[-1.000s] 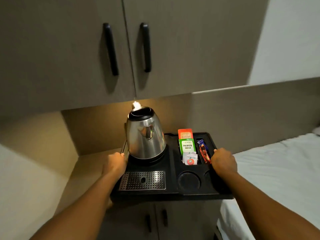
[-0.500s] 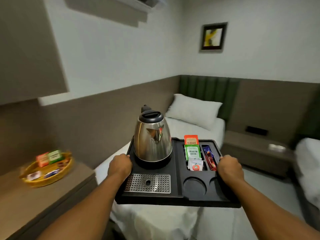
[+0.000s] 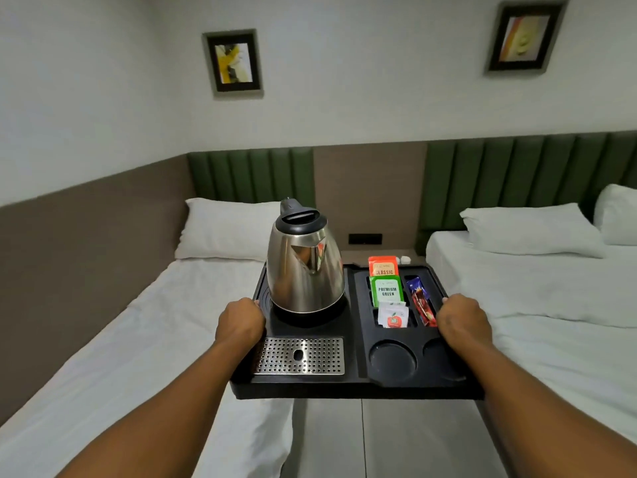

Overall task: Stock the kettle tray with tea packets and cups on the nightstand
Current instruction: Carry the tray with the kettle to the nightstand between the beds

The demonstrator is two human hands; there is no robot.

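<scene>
Swung round since half a second ago: no longer facing the side counter with the yellow basket, now squarely facing the gap between two white beds [image 3: 113,339], with the nightstand [image 3: 375,255] visible beyond the tray's far edge. Tray [image 3: 355,384] carried level in the air, black, gripped at both side edges. Left hand [image 3: 240,321] closed over the left edge beside the kettle base, fingers curled under and out of sight. Right hand [image 3: 463,320] closed over the right edge, just beside the packet slots. Steel kettle [image 3: 305,267] upright on its round base in the far left part of the tray. Perforated metal grille [image 3: 300,356] at the near left corner. Tea packets upright in the far right compartment: orange one [image 3: 383,266] at the back, green one [image 3: 386,290] in front of it, small white sachet [image 3: 393,316] nearest. Red and blue stick packet [image 3: 421,301] in the narrow slot alongside. Two round cup recesses [image 3: 392,362] at the near right, bare, the right one partly hidden by the wrist.
</scene>
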